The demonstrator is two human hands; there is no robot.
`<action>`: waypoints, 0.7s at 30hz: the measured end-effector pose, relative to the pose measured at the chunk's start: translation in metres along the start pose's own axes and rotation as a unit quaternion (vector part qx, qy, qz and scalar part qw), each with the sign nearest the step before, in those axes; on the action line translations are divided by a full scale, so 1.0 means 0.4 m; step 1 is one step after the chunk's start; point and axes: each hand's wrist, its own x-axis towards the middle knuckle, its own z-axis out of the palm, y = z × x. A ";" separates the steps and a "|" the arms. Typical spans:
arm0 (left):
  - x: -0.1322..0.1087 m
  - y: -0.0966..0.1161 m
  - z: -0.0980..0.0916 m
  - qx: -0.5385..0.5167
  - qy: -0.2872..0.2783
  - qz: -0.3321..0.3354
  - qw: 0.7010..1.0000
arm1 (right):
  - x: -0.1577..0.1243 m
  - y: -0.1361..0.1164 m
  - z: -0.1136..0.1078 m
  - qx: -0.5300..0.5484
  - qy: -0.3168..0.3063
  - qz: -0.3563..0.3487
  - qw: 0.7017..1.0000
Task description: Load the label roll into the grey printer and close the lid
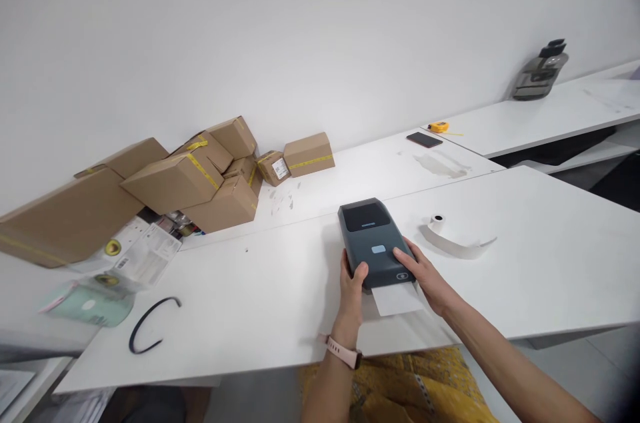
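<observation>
Beside dark printer, paper roll; farther left, boxes; left hand, right hand: grip clamped on printer.

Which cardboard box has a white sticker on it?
The small box just left of the rightmost box. A white sticker shows on it; I see none on the other boxes.

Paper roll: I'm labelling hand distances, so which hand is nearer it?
Right. The right hand is just in front of the paper roll; the left hand is farther away, across the dark device.
</observation>
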 end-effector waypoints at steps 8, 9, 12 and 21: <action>0.013 -0.033 -0.017 0.047 0.027 0.031 0.998 | 0.010 0.036 0.002 -0.016 0.046 -0.028 0.998; 0.015 -0.034 -0.018 0.058 0.028 0.037 0.997 | 0.011 0.038 0.002 -0.023 0.049 -0.035 0.998; 0.020 -0.031 -0.020 0.076 0.022 0.046 0.996 | 0.014 0.036 0.001 -0.042 0.049 -0.043 0.997; -0.026 -0.068 -0.082 0.118 0.055 0.056 0.990 | 0.009 0.050 -0.010 -0.241 0.091 -0.288 0.922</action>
